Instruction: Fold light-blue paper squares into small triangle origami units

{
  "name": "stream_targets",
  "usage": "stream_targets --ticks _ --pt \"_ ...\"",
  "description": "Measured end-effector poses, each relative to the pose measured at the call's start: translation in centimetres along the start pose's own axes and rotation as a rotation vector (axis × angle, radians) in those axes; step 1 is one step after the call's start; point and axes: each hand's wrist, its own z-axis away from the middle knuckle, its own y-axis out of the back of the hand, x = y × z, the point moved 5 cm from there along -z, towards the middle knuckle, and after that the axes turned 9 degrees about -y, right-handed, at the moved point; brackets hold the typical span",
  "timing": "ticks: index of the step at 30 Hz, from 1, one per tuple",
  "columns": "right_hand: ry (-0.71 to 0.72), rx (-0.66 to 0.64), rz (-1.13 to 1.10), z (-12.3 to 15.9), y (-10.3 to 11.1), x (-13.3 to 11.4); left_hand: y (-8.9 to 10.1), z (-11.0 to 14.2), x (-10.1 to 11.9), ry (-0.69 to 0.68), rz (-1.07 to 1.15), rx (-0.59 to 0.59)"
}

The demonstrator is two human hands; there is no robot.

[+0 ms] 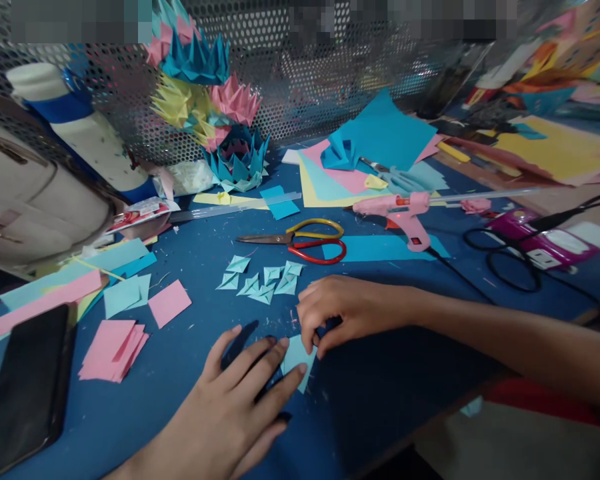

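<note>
A light blue paper square lies on the blue table in front of me, partly covered by my fingers. My left hand is spread out, its fingertips resting on the paper's left and lower parts. At the paper's right edge, the bent fingers and thumb of my right hand close on a corner. Just beyond, several small folded light blue paper pieces sit in a loose group. Behind them lie scissors with one yellow and one red handle loop, blades pointing left.
A pink glue gun rests at right, its cord trailing toward the table edge. At left are a pink paper stack, a single pink square and a black phone. Folded paper flowers and a bottle stand behind.
</note>
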Motion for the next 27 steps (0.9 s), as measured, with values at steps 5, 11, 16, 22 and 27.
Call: stream_targets --ticks 5,11,16,22,27 --pt "-0.031 0.004 0.006 0.0 0.0 0.0 -0.2 0.1 0.0 0.004 -0.001 -0.024" --pt "-0.120 0.032 0.107 -0.1 -0.3 -0.2 -0.5 0.0 0.1 0.005 -0.008 -0.049" --pt "-0.159 0.060 0.151 -0.1 -0.6 -0.3 -0.3 -0.1 0.1 0.020 -0.010 -0.039" --pt "-0.181 0.070 0.174 0.0 -0.8 -0.6 -0.6 0.0 0.3 0.023 -0.015 -0.050" --pt "-0.214 0.095 0.193 0.0 -0.7 -1.0 -0.8 0.0 0.3 0.029 -0.011 -0.048"
